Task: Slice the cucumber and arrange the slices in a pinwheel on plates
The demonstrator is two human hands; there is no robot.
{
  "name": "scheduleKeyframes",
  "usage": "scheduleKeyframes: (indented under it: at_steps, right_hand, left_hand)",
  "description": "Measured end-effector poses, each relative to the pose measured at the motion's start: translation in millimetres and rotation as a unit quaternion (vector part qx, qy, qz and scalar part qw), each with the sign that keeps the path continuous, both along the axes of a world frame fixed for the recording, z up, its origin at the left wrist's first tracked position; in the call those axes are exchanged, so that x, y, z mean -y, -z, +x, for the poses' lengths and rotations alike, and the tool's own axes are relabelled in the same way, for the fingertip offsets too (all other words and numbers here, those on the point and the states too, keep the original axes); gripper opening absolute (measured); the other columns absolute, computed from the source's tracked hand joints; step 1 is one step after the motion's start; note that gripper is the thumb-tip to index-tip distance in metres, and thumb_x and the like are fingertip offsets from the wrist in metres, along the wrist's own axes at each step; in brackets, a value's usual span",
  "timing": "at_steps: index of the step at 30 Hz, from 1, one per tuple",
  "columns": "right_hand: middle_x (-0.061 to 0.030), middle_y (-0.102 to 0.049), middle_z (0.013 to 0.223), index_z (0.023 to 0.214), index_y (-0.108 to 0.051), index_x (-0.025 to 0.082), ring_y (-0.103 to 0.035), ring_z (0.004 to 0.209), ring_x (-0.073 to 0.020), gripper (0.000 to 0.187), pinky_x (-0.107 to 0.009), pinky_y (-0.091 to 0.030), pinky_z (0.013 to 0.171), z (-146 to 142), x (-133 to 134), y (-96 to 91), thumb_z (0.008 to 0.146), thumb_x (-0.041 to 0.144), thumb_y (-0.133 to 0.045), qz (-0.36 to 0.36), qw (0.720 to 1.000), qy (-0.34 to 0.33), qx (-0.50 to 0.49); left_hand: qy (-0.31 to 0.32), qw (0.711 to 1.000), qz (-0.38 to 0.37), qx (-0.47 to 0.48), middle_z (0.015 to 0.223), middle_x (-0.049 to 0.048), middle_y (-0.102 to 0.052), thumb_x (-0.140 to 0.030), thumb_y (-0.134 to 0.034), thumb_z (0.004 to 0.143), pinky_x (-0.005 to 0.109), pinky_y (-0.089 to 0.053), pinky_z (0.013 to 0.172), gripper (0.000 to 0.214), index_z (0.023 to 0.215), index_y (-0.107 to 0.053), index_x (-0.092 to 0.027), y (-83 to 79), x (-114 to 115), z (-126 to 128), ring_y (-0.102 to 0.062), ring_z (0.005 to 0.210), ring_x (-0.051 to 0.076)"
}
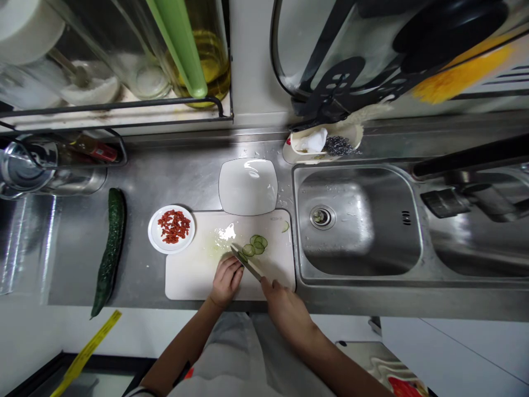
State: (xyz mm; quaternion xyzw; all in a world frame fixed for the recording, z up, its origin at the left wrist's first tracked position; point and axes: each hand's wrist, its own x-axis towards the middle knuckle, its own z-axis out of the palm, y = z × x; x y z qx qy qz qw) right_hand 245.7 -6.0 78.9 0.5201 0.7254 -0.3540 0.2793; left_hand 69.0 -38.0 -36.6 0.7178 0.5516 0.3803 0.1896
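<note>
My right hand (286, 309) grips the handle of a kitchen knife (247, 263), its blade slanting up and left over the white cutting board (185, 281). Against the blade's left side, my left hand (226, 280) is closed with curled fingers on a piece of cucumber, mostly hidden by the fingers and blade. Several thin cucumber slices (259, 243) overlap just right of the blade. One more slice (285, 226) lies by the board's upper right corner. A wet, greenish smear shows on the board above my left hand.
A white plate (248, 190) overlaps the board's back edge. At its left corner stands a small dish (152, 237) of red goji berries (173, 226). Farther left lies a whole cucumber (111, 248). The steel sink (355, 220) is on the right; a jar rack (124, 107) hangs over the back left.
</note>
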Motion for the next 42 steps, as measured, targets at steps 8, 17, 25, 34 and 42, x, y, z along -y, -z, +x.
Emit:
scheduleKeyframes:
  at_steps: [8, 17, 25, 34, 42]
  right_hand:
    - [-0.01, -0.066, 0.094, 0.115, -0.053, 0.018, -0.067, 0.082, -0.0181, 0.038, -0.021, -0.048, 0.064, -3, -3, 0.9, 0.09, 0.006, -0.027, 0.001, 1.0, 0.0, 0.002]
    - [-0.0108, -0.066, 0.093, 0.112, -0.053, 0.016, -0.067, 0.081, -0.0172, 0.034, -0.021, -0.048, 0.064, -9, -4, 8.2, 0.09, 0.006, -0.028, 0.011, 1.0, -0.006, 0.0]
    - [-0.0107, -0.066, 0.094, 0.112, -0.052, 0.017, -0.067, 0.081, -0.0165, 0.036, -0.019, -0.046, 0.062, -11, -1, 21.3, 0.09, 0.005, -0.026, 0.017, 1.0, 0.008, -0.004]
    - [-0.0085, -0.065, 0.095, 0.119, -0.05, 0.018, -0.066, 0.082, -0.0157, 0.038, -0.021, -0.046, 0.064, 0, 6, 24.4, 0.089, 0.005, -0.032, 0.037, 0.999, 0.022, -0.016]
    - [-0.0084, -0.064, 0.093, 0.111, -0.053, 0.019, -0.067, 0.077, -0.0185, 0.036, -0.022, -0.045, 0.059, 15, 16, -7.3, 0.087, 0.003, -0.032, 0.013, 1.0, 0.013, 0.01]
  left_hand:
    - [0.001, 1.0, -0.007, 0.002, 0.102, 0.0098, -0.064, -0.01, -0.058, 0.084, 0.042, -0.053, 0.089, 0.028, 0.111, -0.058, -0.016, 0.0, 1, 0, -0.06, 0.102, 0.02]
    - [-0.004, 1.0, 0.003, 0.0, 0.1, 0.0099, -0.066, -0.013, -0.057, 0.085, 0.042, -0.054, 0.088, 0.025, 0.11, -0.059, -0.016, 1.9, 1, 0, -0.062, 0.1, 0.02]
    - [0.004, 1.0, -0.008, 0.001, 0.103, 0.01, -0.064, -0.012, -0.057, 0.085, 0.043, -0.053, 0.09, 0.027, 0.111, -0.058, -0.016, 3.6, 2, -1, -0.06, 0.102, 0.021]
    - [-0.006, 1.0, 0.002, 0.008, 0.103, 0.0094, -0.064, -0.011, -0.059, 0.083, 0.043, -0.053, 0.09, 0.03, 0.113, -0.058, -0.016, 2.2, 2, 1, -0.06, 0.103, 0.02]
    - [-0.005, 1.0, -0.005, 0.007, 0.101, 0.0094, -0.063, -0.011, -0.059, 0.083, 0.042, -0.052, 0.091, 0.027, 0.11, -0.059, -0.015, 0.4, 2, 0, -0.059, 0.103, 0.02]
